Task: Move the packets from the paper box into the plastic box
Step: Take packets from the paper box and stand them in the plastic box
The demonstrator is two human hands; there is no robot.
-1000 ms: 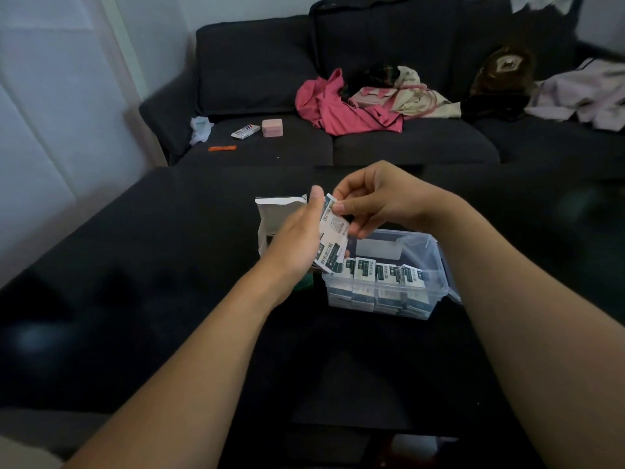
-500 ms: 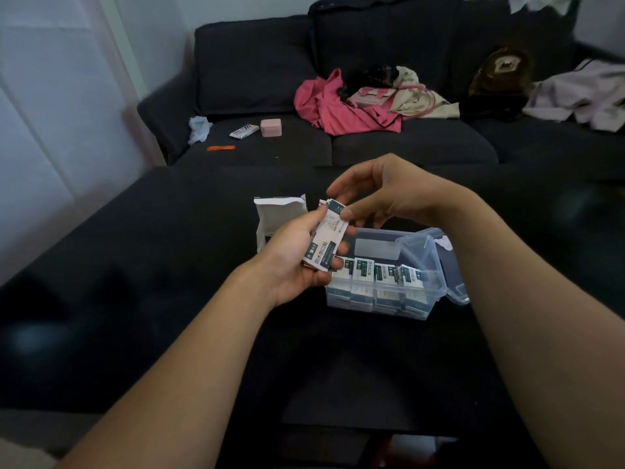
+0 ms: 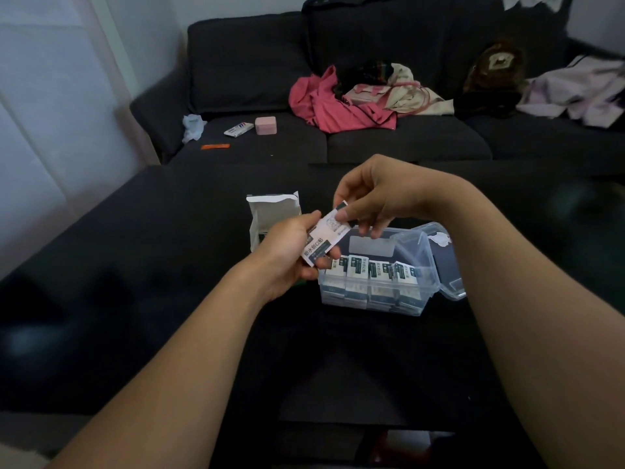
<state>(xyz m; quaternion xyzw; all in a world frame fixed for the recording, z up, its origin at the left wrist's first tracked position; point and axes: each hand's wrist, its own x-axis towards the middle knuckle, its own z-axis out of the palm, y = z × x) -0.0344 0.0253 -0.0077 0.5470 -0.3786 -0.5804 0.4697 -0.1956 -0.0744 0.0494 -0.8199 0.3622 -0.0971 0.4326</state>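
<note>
Left hand [image 3: 291, 247] grips a white-and-dark printed packet [image 3: 326, 236]; right hand [image 3: 375, 201] pinches its upper end. Matching packets [image 3: 370, 269] stand upright in the clear plastic box [image 3: 411, 301], beside the opened paper box [image 3: 270, 211].

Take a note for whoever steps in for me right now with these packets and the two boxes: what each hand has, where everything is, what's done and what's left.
Left hand: grips a small stack of packets at its lower end.
Right hand: pinches the stack's top end.
Paper box: open, upright on the dark table, behind the left hand; contents not visible.
Plastic box: lid open, right of the paper box, with a row of packets standing along its near side.
Done: that row is in.
Left: put the held stack into the plastic box, then check the paper box for more.
</note>
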